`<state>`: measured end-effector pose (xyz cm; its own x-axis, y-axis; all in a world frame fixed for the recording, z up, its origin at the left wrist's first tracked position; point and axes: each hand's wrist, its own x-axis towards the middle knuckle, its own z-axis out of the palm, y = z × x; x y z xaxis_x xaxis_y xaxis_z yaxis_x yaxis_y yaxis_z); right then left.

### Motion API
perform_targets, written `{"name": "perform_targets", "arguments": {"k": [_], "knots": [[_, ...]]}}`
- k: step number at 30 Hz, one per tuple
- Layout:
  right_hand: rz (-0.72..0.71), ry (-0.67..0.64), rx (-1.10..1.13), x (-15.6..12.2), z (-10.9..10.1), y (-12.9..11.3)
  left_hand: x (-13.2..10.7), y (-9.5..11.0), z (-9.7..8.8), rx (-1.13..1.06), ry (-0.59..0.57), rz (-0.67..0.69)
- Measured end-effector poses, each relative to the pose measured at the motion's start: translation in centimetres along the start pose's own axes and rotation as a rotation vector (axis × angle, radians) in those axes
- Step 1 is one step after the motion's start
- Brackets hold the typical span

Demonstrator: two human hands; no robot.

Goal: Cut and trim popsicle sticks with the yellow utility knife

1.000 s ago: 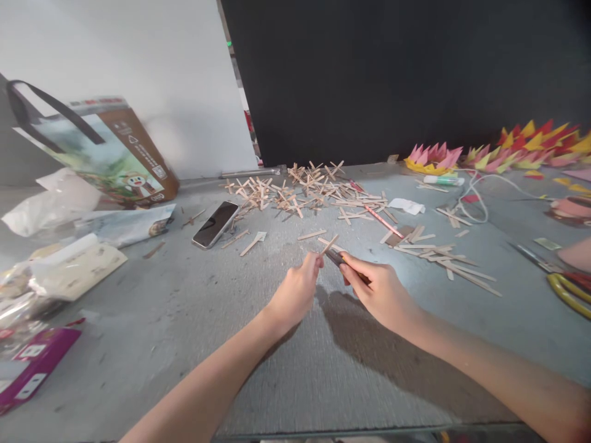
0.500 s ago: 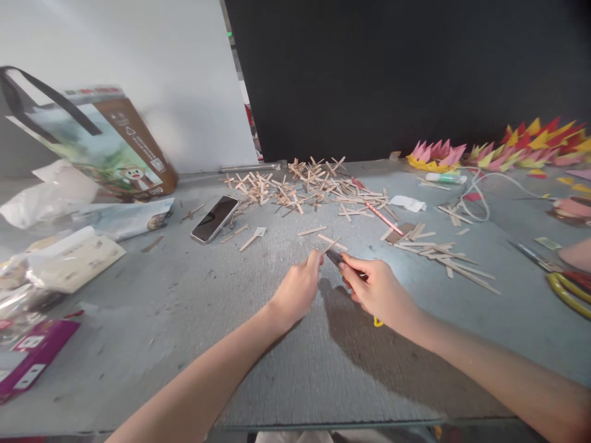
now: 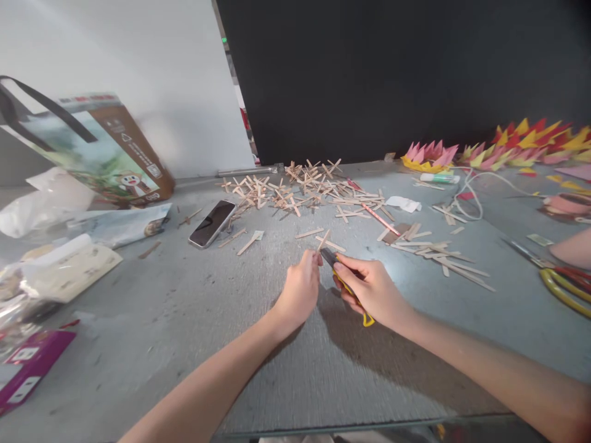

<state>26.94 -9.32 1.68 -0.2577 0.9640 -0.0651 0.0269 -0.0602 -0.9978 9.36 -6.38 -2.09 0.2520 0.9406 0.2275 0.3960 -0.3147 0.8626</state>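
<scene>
My left hand (image 3: 301, 286) pinches a thin wooden craft stick (image 3: 324, 239), whose tip points up and away from me. Close beside it, my right hand (image 3: 369, 289) is wrapped round a utility knife (image 3: 330, 257) with a dark front end and a yellow body. The knife's front end meets or nearly meets the stick; its blade is too small to make out. Just beyond my hands, two loose craft sticks (image 3: 310, 233) lie on the grey table (image 3: 194, 344).
A heap of craft sticks (image 3: 295, 191) spreads across the back, with a phone (image 3: 212, 224) to its left. Scissors (image 3: 545, 264), a white cord (image 3: 480, 206) and folded paper pieces (image 3: 429, 157) are on the right, near another person's arm (image 3: 572, 249). A bag (image 3: 111, 154) stands left.
The stick in my left hand has tipped more upright. My right hand has turned the knife, so more of its yellow body shows. The view has shifted slightly.
</scene>
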Motion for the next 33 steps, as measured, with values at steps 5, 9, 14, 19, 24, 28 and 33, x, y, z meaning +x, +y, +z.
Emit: {"name": "perform_targets", "arguments": {"k": [5, 9, 14, 19, 24, 28, 33], "knots": [[-0.017, -0.021, -0.065, 0.1, -0.4, -0.3, -0.1, 0.3, -0.1, -0.031, 0.006, -0.037], [-0.019, -0.049, -0.111, 0.2, -1.0, -0.4, -0.2, 0.6, -0.4, 0.004, -0.004, -0.007], [-0.065, -0.006, -0.250, 0.4, -1.4, 0.3, -0.3, 1.0, -0.4, 0.013, 0.007, 0.010], [-0.180, 0.052, -0.497, 0.6, -2.1, 0.6, -0.4, 1.0, -0.6, -0.032, -0.036, -0.002], [-0.253, 0.034, -0.660, 0.8, -3.2, -0.2, -0.4, 1.1, -0.9, -0.074, -0.081, -0.029], [-0.287, -0.023, -0.740, 1.0, -4.1, -0.7, -0.3, 1.6, -1.0, -0.085, -0.120, -0.052], [-0.395, -0.080, -0.837, 1.3, -4.7, -0.5, -0.2, 1.4, -0.9, -0.220, -0.175, -0.106]]}}
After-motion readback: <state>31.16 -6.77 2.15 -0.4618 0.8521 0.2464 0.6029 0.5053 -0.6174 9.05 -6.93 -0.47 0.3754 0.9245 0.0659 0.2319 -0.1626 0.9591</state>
